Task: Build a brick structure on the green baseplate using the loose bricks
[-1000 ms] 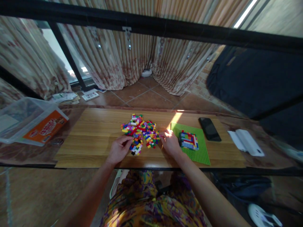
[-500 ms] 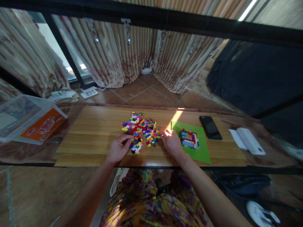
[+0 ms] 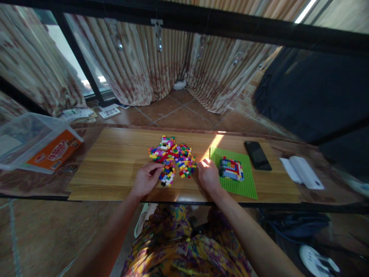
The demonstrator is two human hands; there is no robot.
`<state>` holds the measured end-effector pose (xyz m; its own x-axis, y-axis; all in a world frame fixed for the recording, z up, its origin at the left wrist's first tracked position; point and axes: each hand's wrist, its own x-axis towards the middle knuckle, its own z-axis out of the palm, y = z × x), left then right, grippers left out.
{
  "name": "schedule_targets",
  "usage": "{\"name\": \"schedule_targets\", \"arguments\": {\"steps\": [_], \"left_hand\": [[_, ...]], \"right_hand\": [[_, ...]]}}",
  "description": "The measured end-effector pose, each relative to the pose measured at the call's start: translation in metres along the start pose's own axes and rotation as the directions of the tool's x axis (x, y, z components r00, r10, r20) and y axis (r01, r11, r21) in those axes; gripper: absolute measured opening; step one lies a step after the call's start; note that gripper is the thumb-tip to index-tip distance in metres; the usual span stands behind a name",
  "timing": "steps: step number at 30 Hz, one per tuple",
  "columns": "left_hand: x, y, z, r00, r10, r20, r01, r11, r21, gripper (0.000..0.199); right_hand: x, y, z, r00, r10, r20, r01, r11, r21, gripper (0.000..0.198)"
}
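Observation:
A heap of small coloured bricks (image 3: 173, 158) lies in the middle of the wooden tabletop (image 3: 115, 161). My left hand (image 3: 146, 179) rests at the heap's lower left edge, fingers curled and touching the bricks. My right hand (image 3: 208, 176) lies at the heap's right edge, fingertips on the nearest bricks. Whether either hand pinches a brick is hidden by the fingers. Just right of my right hand a green baseplate (image 3: 245, 184) carries a low multicoloured brick build (image 3: 231, 169).
A black phone (image 3: 257, 155) lies right of the baseplate, with folded white paper (image 3: 301, 172) further right. A clear plastic box with an orange label (image 3: 37, 142) stands at the far left. Curtains and tiled floor lie beyond the table.
Both hands stay at the edges of the heap with only slight finger shifts; the view has drifted a little.

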<state>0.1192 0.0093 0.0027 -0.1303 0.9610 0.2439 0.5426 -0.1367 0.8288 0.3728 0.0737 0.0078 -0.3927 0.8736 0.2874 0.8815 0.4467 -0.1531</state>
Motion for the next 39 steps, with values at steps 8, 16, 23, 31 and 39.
{"name": "schedule_targets", "arguments": {"steps": [8, 16, 23, 31, 39], "left_hand": [[0.0, 0.004, 0.0, 1.0, 0.0, -0.022, 0.0, 1.0, -0.021, 0.019], [0.0, 0.004, -0.001, 1.0, 0.009, -0.014, -0.009, 1.0, -0.007, 0.019], [0.0, 0.002, 0.0, 1.0, 0.012, -0.012, -0.012, 1.0, -0.009, 0.018], [0.0, 0.003, 0.0, 1.0, 0.002, -0.014, -0.003, 1.0, -0.017, 0.018], [0.0, 0.004, 0.0, 1.0, -0.004, -0.02, 0.004, 1.0, -0.018, 0.018]], "right_hand": [[-0.006, 0.005, 0.001, 0.997, 0.077, -0.022, -0.074, 0.989, 0.127, 0.028], [-0.008, 0.011, 0.004, 0.999, 0.049, 0.004, -0.049, 0.987, 0.151, 0.029], [-0.005, 0.007, -0.001, 1.0, 0.03, -0.002, -0.029, 0.99, 0.139, 0.029], [0.004, 0.007, -0.004, 0.999, -0.039, 0.029, 0.035, 0.992, 0.122, 0.027], [0.011, 0.005, -0.004, 0.995, -0.094, 0.041, 0.091, 0.993, 0.078, 0.025]]}}
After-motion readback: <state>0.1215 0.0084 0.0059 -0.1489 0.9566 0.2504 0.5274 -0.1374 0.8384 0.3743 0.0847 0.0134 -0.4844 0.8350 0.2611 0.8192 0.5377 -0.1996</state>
